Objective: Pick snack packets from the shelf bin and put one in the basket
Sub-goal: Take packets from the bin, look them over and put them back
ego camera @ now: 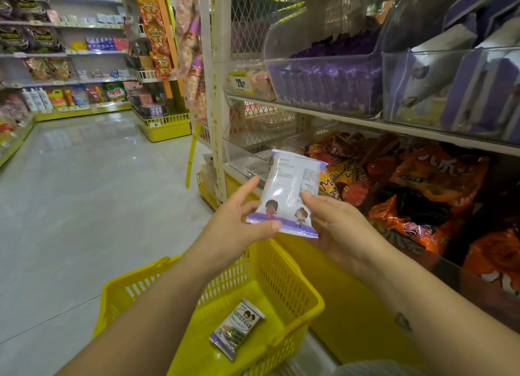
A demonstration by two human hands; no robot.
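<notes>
A white and purple snack packet (287, 189) is held upright above the yellow basket (306, 296), its back side facing me. My left hand (242, 223) pinches its lower left edge with the thumb on the front. My right hand (334, 220) grips its lower right edge, thumb on the packet. A second packet of the same kind (237, 329) lies flat on the basket floor. The clear shelf bin (323, 82) above holds several purple packets.
Another clear bin (450, 88) with purple and white packets stands to the right on the same shelf. Orange and red snack bags (422, 195) fill the shelf below. The aisle floor (84, 192) stretches to the left, with stocked shelves behind it.
</notes>
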